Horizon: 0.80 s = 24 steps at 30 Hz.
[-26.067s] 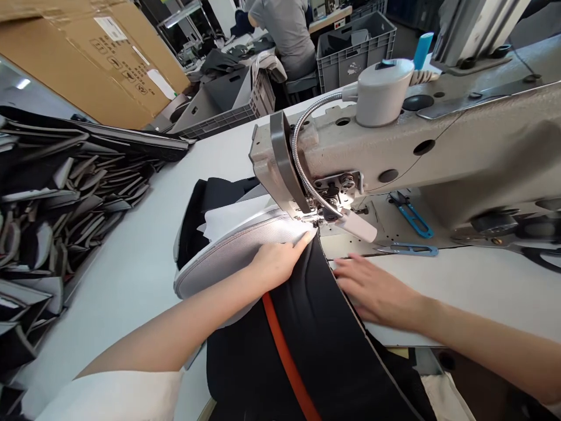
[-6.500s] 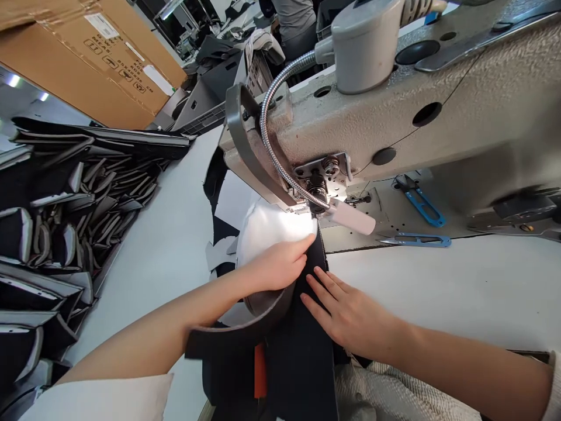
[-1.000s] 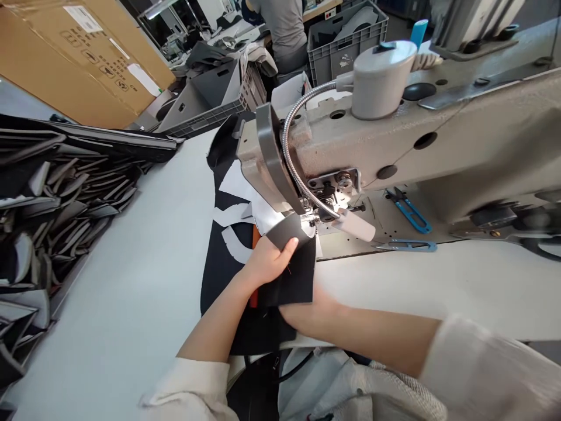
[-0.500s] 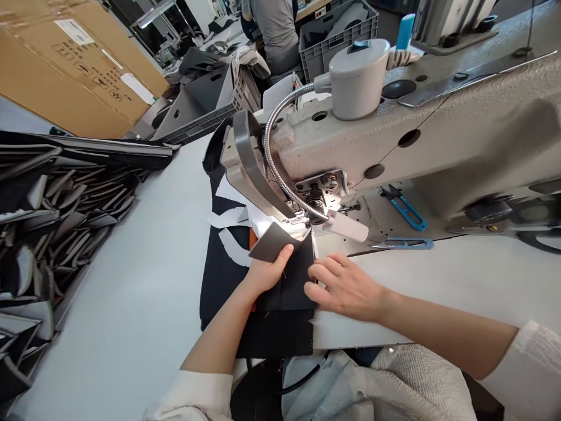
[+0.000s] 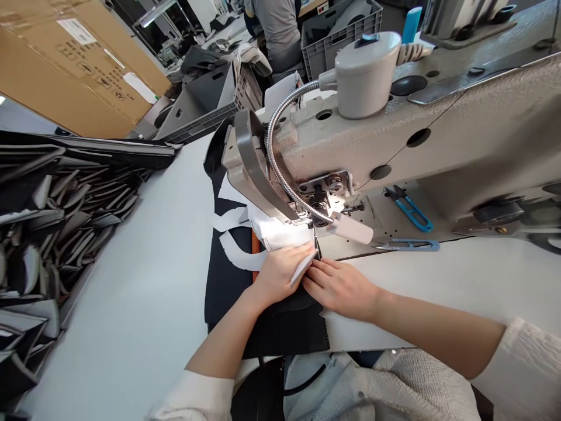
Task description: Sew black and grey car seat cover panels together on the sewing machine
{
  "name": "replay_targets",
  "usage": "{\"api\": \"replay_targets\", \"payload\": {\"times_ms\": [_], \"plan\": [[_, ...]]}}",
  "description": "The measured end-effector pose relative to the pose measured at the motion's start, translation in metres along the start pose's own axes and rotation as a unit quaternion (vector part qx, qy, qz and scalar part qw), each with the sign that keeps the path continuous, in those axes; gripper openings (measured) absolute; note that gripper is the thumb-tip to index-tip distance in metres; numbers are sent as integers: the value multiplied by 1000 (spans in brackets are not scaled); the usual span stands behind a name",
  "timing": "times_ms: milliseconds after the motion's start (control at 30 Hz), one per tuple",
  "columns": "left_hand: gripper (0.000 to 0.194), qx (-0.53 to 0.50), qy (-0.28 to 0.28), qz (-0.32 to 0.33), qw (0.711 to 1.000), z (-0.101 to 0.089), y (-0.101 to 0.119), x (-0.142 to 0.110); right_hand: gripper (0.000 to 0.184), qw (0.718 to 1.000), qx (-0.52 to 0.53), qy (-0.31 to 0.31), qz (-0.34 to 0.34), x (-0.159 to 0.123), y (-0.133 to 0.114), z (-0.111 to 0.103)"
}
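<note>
Black fabric [image 5: 228, 295] with white backing pieces [image 5: 236, 252] lies under the head of a sewing machine [image 5: 302, 140]. My left hand [image 5: 280, 273] is closed on a folded-over flap of it, just in front of the needle area, and the flap's pale edge [image 5: 303, 268] shows by the fingers. Close beside it, my right hand [image 5: 344, 289] has its fingers together, pinching the right edge of the fabric. The two hands nearly touch. A white lamp head [image 5: 350, 228] lights the stitching spot; the needle itself is hidden.
Two blue thread snips [image 5: 409, 210] lie right of the needle area. Many stacked fabric pieces [image 5: 83, 222] fill the left side of the white table [image 5: 144, 304]. Behind are a cardboard box [image 5: 96, 64], grey crates [image 5: 205, 105] and a seated person [image 5: 278, 29].
My left hand has turned and folded the grey flap over to the right, uncovering white mesh. My right hand has moved slightly, its fingers now straighter against the fabric edge.
</note>
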<state>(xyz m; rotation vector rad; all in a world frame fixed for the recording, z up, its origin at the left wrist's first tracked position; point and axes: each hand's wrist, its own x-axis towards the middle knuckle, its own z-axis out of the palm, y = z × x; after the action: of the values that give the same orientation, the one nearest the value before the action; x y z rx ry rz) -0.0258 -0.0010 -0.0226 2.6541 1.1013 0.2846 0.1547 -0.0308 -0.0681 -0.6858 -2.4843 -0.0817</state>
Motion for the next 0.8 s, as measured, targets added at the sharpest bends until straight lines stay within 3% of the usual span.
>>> {"api": "replay_targets", "payload": {"times_ms": [300,467,600,700,800], "plan": [[33,49,15,47,998,3,-11,12,27,1000,0,-6,28,2,4,-2],[27,29,12,26,999,1,-14,26,29,999,10,-39,21,3,12,-10],[25,-38,48,-68,996,-1,-6,26,27,990,62,-69,-108,5,-9,-10],[32,-130,52,-183,973,-1,-7,21,25,992,58,-87,-74,14,-39,3],[37,-225,44,-259,938,-1,-9,16,23,993,68,-62,-77,25,-54,12]]}}
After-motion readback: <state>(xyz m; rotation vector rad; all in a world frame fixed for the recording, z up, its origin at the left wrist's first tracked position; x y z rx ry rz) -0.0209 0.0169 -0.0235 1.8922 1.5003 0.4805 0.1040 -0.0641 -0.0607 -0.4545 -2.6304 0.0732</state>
